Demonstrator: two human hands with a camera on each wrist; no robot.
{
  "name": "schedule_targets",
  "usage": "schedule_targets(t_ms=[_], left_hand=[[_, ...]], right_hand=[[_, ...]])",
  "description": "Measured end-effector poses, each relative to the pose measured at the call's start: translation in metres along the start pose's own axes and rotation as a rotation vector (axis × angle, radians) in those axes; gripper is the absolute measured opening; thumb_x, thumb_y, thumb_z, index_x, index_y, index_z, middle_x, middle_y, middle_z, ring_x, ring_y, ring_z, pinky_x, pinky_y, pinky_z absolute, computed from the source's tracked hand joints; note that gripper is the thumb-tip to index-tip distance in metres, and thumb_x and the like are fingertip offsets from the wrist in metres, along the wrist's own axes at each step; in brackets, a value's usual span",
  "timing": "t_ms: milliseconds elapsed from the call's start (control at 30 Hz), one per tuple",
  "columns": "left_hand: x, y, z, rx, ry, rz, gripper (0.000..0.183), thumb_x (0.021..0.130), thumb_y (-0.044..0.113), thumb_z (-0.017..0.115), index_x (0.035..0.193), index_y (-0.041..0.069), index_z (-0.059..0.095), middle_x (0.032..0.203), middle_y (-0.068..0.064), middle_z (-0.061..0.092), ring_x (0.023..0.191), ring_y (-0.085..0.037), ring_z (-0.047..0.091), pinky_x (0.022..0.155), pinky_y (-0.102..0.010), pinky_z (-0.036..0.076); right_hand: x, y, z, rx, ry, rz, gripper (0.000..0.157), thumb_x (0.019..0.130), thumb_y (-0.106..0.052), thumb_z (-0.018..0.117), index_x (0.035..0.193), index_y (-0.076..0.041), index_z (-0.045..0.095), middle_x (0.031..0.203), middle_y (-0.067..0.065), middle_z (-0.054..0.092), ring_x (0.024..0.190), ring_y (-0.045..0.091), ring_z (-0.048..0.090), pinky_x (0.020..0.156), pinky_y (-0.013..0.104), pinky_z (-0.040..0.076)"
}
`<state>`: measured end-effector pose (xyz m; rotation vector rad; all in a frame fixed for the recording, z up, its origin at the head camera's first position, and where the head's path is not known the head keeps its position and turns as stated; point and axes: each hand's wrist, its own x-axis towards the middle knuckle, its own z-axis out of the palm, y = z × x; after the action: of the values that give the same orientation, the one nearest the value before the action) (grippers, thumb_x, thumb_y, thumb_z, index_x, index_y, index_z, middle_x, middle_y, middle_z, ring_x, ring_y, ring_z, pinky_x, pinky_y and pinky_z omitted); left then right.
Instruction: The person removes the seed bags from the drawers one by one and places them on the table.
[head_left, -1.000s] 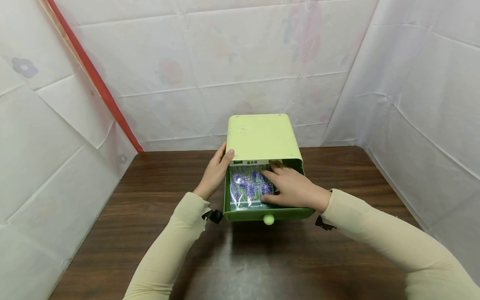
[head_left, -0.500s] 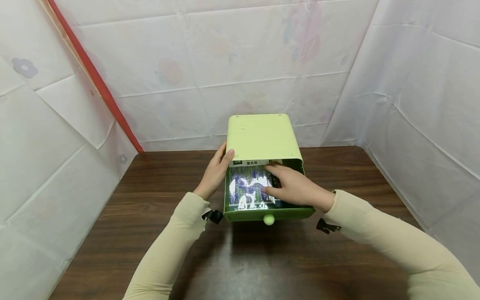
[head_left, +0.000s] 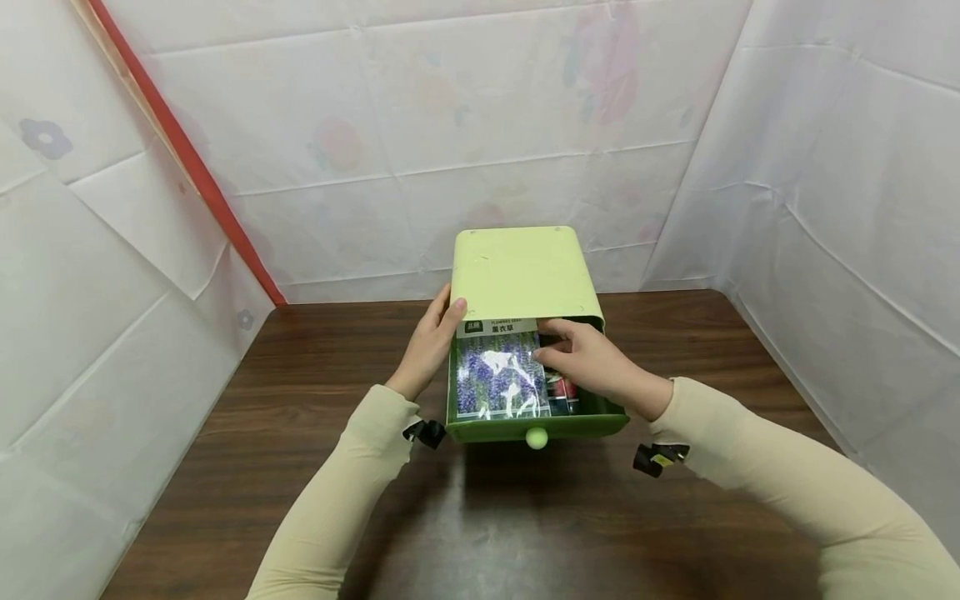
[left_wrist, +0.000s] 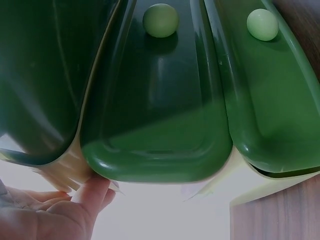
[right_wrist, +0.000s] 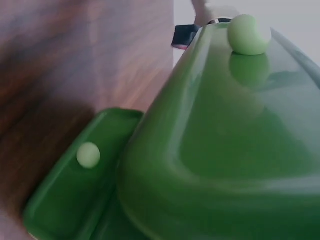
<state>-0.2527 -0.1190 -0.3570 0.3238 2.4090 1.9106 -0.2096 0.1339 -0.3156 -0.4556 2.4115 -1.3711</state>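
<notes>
At the pulled-out drawer (head_left: 487, 431), our left hand (head_left: 426, 350), fingers extended, braces the cabinet (head_left: 525, 267). Our right hand (head_left: 592, 358), grip unclear, apparently arranges the seed packet (head_left: 480, 379); next, we should seat it flat.

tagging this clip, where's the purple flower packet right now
In the head view, the purple flower packet lies at left in the open green drawer, the right hand at its right edge.
</notes>
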Motion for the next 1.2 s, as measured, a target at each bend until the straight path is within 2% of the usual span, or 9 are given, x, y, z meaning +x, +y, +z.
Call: schedule_targets(t_ms=[167,333,400,500,567,633,833,1000,1200], left_hand=[[-0.001,0.001,0.0,0.001,0.001,-0.008,0.079,0.098,0.063,0.041,0.159,0.024,0.009,0.165,0.002,0.012,0.152,-0.02,0.016,0.122,-0.048,0.021],[0.0,0.001,-0.001,-0.003,0.004,-0.016,0.081,0.097,0.065,0.041,0.159,0.025,0.009,0.165,0.005,0.012,0.152,-0.017,0.016,0.122,-0.046,0.022],[0.001,0.0,-0.001,-0.002,0.002,-0.015,0.081,0.097,0.065,0.041,0.159,0.024,0.009,0.165,0.004,0.011,0.152,-0.018,0.016,0.122,-0.047,0.022],[0.002,-0.001,-0.001,0.003,0.003,-0.017,0.082,0.097,0.065,0.04,0.159,0.023,0.008,0.165,0.003,0.011,0.152,-0.019,0.015,0.122,-0.048,0.021],[0.002,-0.001,-0.001,0.003,0.0,-0.019,0.082,0.097,0.065,0.04,0.159,0.023,0.007,0.165,0.002,0.01,0.152,-0.02,0.014,0.122,-0.049,0.021],[0.002,-0.001,-0.001,0.004,0.002,-0.024,0.081,0.097,0.065,0.04,0.159,0.025,0.008,0.165,0.003,0.01,0.152,-0.019,0.014,0.122,-0.048,0.02],[0.001,-0.002,-0.002,0.005,0.004,-0.018,0.078,0.098,0.064,0.04,0.159,0.026,0.009,0.165,0.003,0.011,0.152,-0.02,0.015,0.122,-0.048,0.02],[0.003,-0.002,-0.001,0.006,0.005,-0.001,0.078,0.099,0.062,0.04,0.159,0.024,0.01,0.165,0.001,0.012,0.152,-0.02,0.016,0.122,-0.047,0.021],[0.005,-0.003,-0.002,0.019,-0.001,-0.007,0.078,0.099,0.062,0.039,0.159,0.023,0.01,0.165,0.002,0.013,0.152,-0.019,0.016,0.122,-0.045,0.021]], right_hand=[[0.004,-0.001,-0.002,0.183,-0.038,0.058,0.067,0.102,-0.016,0.052,0.157,-0.007,0.016,0.157,0.022,0.028,0.13,0.037,0.052,0.1,0.041,0.051],[0.006,-0.001,0.0,0.248,-0.084,0.098,0.068,0.102,-0.014,0.049,0.155,0.004,0.011,0.154,0.029,0.03,0.132,0.04,0.049,0.103,0.043,0.048],[0.007,-0.001,0.001,0.244,-0.09,0.111,0.067,0.102,-0.014,0.049,0.154,0.006,0.012,0.149,0.03,0.038,0.128,0.038,0.053,0.101,0.041,0.05],[0.008,-0.001,0.004,0.274,-0.096,0.13,0.067,0.101,-0.01,0.05,0.154,0.007,0.012,0.126,0.024,0.057,0.097,0.024,0.064,0.085,0.032,0.055],[0.009,-0.002,0.005,0.319,-0.101,0.15,0.067,0.101,-0.007,0.051,0.154,0.006,0.013,0.104,0.013,0.06,0.073,0.013,0.054,0.069,0.027,0.049],[0.009,-0.002,0.007,0.367,-0.115,0.176,0.066,0.1,-0.004,0.051,0.154,0.004,0.013,0.085,0.002,0.051,0.061,0.011,0.038,0.062,0.027,0.041],[0.01,0.001,0.009,0.364,-0.169,0.184,0.063,0.099,-0.002,0.049,0.152,0.004,0.014,0.064,-0.003,0.034,0.058,0.011,0.033,0.06,0.028,0.038],[0.01,0.001,0.007,0.384,-0.173,0.159,0.062,0.101,0.0,0.046,0.152,0.003,0.012,0.062,-0.003,0.031,0.055,0.011,0.028,0.058,0.029,0.031],[0.009,-0.001,-0.002,0.327,-0.139,0.121,0.058,0.102,-0.004,0.045,0.151,0.004,0.015,0.063,-0.004,0.03,0.057,0.011,0.03,0.061,0.03,0.034]])
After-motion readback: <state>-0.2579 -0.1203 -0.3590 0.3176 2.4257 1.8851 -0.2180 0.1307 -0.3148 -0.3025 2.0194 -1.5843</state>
